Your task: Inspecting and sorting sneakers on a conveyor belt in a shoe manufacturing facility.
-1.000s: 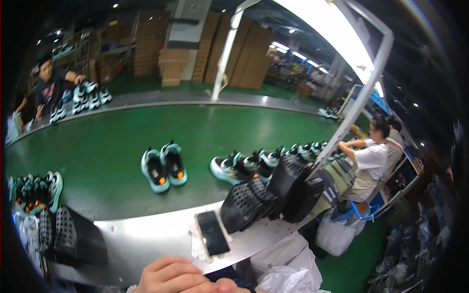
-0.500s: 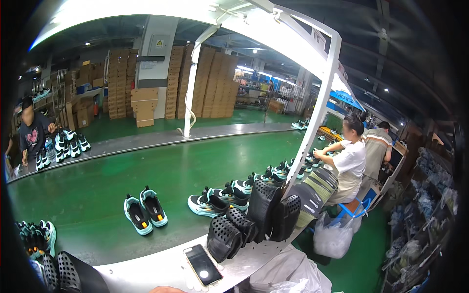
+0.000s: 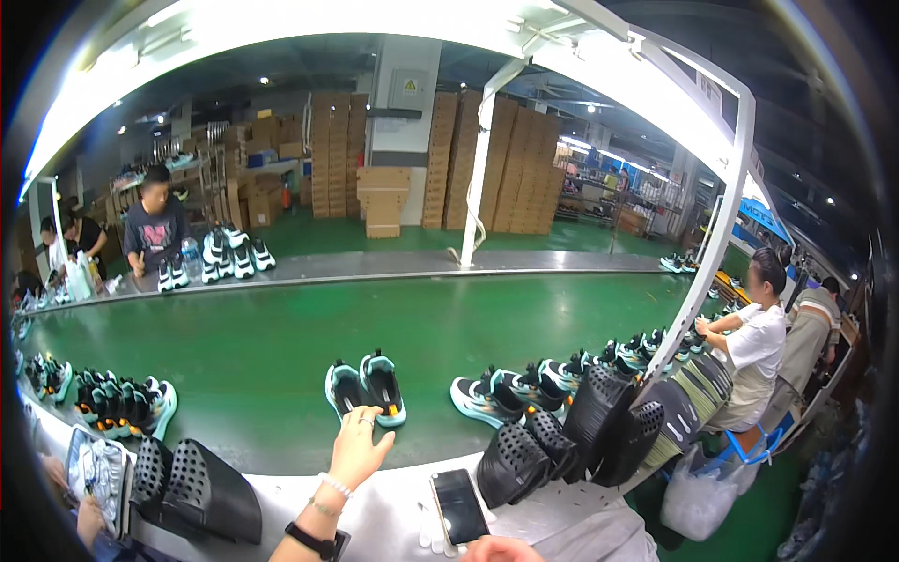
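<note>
Here, left grip (image 3: pixel 359 448) wide open, fingertips just short of the teal sneaker pair (image 3: pixel 366 388).

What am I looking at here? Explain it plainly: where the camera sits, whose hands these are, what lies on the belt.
No machine here: a person wears a wide fisheye camera on the head, looking down, so straight edges bend. The left hand, open, reaches to the heels of a pair of black and teal shoes on the green belt. The right hand barely shows at the lower edge; whether it holds anything cannot be told. A phone lies on the white ledge. More shoes lie farther along.
</note>
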The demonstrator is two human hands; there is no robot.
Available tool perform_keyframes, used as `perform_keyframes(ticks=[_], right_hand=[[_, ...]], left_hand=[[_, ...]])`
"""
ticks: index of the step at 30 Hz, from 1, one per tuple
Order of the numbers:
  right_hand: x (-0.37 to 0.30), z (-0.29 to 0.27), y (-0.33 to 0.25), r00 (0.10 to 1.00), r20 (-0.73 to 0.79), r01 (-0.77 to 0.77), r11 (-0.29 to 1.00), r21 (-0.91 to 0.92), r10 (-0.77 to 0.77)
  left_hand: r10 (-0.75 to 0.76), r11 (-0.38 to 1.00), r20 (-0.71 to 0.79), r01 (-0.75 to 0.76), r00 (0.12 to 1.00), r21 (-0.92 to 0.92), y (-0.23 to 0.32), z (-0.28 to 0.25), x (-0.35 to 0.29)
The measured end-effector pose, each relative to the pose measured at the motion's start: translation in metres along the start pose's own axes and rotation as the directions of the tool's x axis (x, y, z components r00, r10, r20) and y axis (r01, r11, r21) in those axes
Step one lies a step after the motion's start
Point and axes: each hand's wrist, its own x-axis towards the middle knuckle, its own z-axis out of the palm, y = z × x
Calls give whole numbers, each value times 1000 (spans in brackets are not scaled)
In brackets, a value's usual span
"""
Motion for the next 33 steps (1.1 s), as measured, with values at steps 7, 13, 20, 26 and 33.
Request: perform_keyframes(ticks=[7,13,20,26,33], right_hand=[[-27,-49,-4,967,-155,174,969,-178,-202],[-30,-83,14,947,-234,190,972,-136,-218],[-27,-95,13,952,-223,186,976,-113,-208],[-31,-95,5,930,-258,238,964,-119,-262],[-36,-90,-122,533,-218,160,350,-923,-818]], left_hand=[[-218,809,229,45,949,586,-78,40,51],[-158,835,250,-6,955,550,-123,70,74],[-56,907,342,-96,938,410,-67,80,47],[82,973,284,-138,955,184,-7,74,23],[-236,848,544,-102,805,520,-44,82,63]])
